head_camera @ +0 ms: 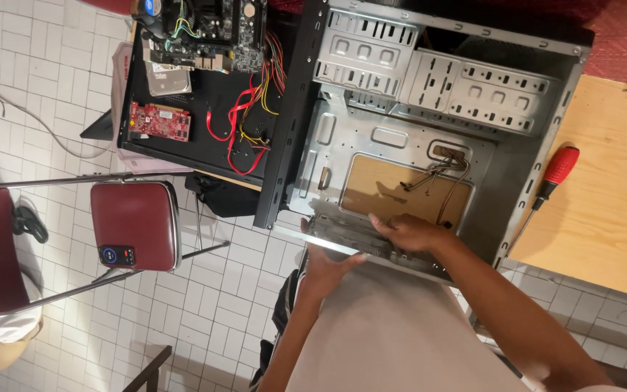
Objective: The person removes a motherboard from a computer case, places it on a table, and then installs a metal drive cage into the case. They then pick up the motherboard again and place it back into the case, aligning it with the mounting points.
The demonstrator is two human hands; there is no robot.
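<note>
An open grey metal computer case (429,138) lies on its side across a wooden table, its inside facing up. My left hand (328,270) presses against the case's near bottom edge from outside. My right hand (409,234) rests on the same near rim, fingers curled over the metal lip. Loose cables (440,168) lie inside the case near a rectangular cut-out. Both hands grip the case edge; no tool is held.
A red-handled screwdriver (551,181) lies on the wooden table (604,210) to the right. A black panel (205,109) at left carries a motherboard (208,33), hard drive (168,78), red card (160,121) and wires. A red chair (136,225) holds a small device.
</note>
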